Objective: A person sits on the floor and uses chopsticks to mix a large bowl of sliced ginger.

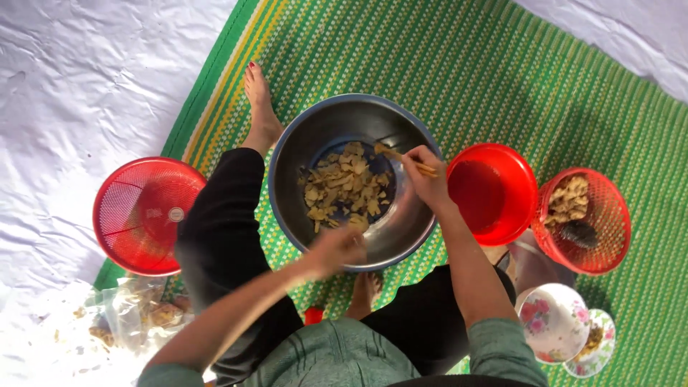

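Note:
A large steel bowl (315, 136) sits on the green woven mat between my legs. It holds a heap of pale tan, peeled chunks (344, 190). My left hand (337, 249) rests on the bowl's near rim, blurred; whether it holds anything I cannot tell. My right hand (424, 175) is over the bowl's right side, closed on a thin tan sliver or stick (401, 156) that points in over the heap.
A red mesh basket (140, 215) lies to the left, a red plastic bowl (494, 190) right of the steel bowl, and a red basket (598, 215) with more chunks beyond it. Flowered dishes (555, 322) sit at lower right. A plastic bag with pieces (136, 315) is lower left.

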